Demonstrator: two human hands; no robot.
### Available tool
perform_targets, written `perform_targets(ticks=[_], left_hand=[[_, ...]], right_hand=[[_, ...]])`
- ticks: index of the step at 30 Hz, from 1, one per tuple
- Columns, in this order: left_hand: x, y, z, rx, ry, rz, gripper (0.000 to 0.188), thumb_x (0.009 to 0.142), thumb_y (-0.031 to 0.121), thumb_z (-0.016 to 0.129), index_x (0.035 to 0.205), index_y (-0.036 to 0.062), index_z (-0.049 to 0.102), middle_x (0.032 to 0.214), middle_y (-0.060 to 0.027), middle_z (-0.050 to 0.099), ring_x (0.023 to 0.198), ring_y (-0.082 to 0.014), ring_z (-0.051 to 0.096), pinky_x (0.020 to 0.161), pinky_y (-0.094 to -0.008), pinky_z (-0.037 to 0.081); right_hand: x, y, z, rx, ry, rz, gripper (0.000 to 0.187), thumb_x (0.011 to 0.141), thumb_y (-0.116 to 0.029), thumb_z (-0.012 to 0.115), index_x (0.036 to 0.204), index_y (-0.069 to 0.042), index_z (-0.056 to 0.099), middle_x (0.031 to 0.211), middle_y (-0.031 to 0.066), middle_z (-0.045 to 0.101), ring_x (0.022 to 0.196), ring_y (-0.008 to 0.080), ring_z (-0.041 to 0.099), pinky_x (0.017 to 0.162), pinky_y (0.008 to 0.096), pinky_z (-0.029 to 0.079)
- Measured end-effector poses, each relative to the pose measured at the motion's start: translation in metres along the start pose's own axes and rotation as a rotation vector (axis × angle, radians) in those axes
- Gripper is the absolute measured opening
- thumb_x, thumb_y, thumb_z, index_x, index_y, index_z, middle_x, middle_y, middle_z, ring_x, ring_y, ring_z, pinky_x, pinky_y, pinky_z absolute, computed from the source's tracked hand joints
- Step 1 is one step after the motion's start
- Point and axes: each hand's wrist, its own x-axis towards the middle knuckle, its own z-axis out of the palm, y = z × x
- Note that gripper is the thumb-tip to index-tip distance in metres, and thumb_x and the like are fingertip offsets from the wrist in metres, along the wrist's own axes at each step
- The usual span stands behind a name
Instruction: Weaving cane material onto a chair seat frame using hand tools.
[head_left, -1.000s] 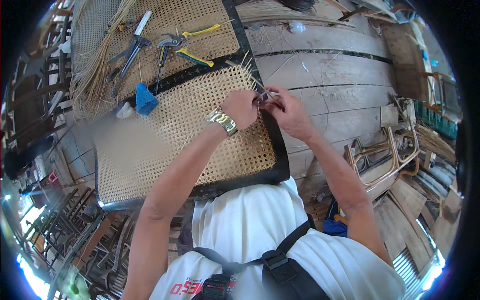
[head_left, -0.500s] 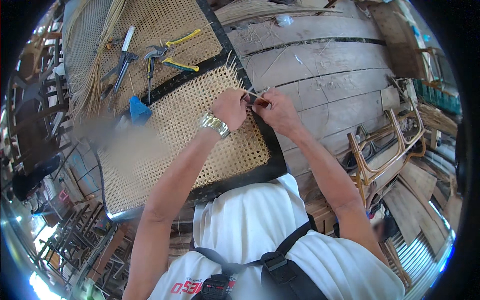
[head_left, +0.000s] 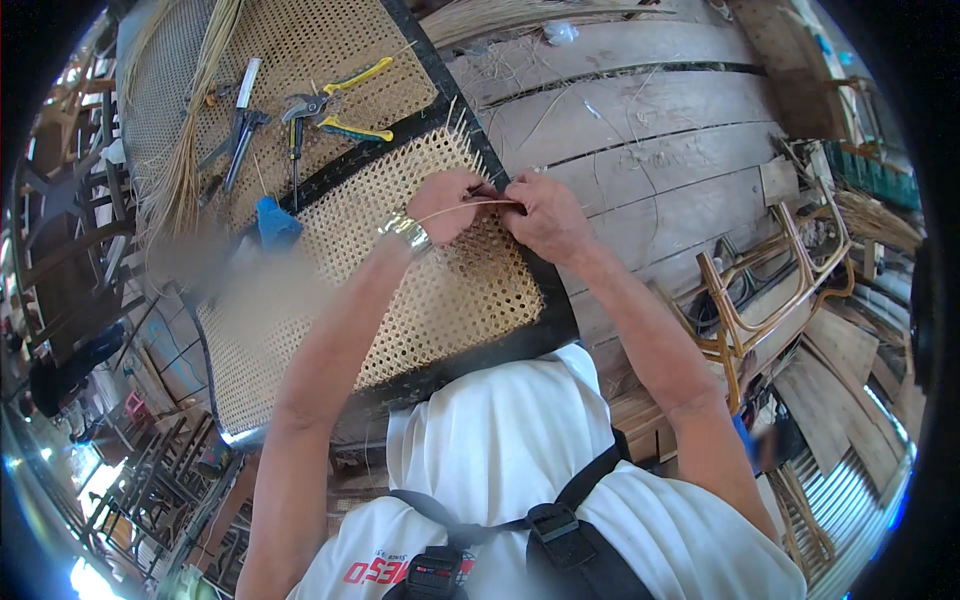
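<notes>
Between the two hands, the left hand [head_left: 447, 203] and right hand [head_left: 543, 213] are pinching a thin pale cane strand [head_left: 470, 205] running across between them, over the right edge of the black-framed woven cane panel [head_left: 400, 290], fingertips hiding the strand's ends.

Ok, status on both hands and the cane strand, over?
Left hand and right hand both pinch the cane strand, taut between them at the woven panel's black frame edge. Pliers lie apart, not in the way.
</notes>
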Motion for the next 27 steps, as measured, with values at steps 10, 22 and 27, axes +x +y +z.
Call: perform_targets(ticks=[10, 22, 27], left_hand=[[0.012, 0.005, -0.002, 0.279, -0.057, 0.211, 0.023, 0.085, 0.026, 0.062, 0.091, 0.0054, 0.070, 0.086, -0.0162, 0.066, 0.082, -0.0354, 0.064, 0.075, -0.0446, 0.051], [0.017, 0.029, -0.002, 0.354, -0.118, -0.011, 0.019, 0.085, 0.024, 0.064, 0.087, 0.0075, 0.073, 0.082, -0.0135, 0.070, 0.079, -0.0327, 0.067, 0.074, -0.0427, 0.053], [0.017, 0.034, -0.003, 0.288, -0.114, -0.142, 0.022, 0.081, 0.027, 0.068, 0.091, 0.0094, 0.075, 0.081, -0.0107, 0.073, 0.074, -0.0250, 0.070, 0.070, -0.0361, 0.055]], right_hand=[[-0.034, 0.018, -0.022, 0.209, 0.095, 0.418, 0.018, 0.087, -0.012, 0.061, 0.099, -0.001, 0.069, 0.092, 0.0197, 0.068, 0.083, 0.0336, 0.066, 0.075, 0.0384, 0.051], [-0.070, 0.019, -0.015, 0.257, 0.072, 0.454, 0.018, 0.090, -0.015, 0.062, 0.099, -0.001, 0.069, 0.082, 0.0203, 0.067, 0.073, 0.0325, 0.066, 0.068, 0.0383, 0.051], [-0.068, 0.026, -0.019, 0.299, 0.071, 0.479, 0.020, 0.091, -0.019, 0.063, 0.099, -0.001, 0.069, 0.076, 0.0169, 0.067, 0.066, 0.0252, 0.064, 0.065, 0.0352, 0.049]])
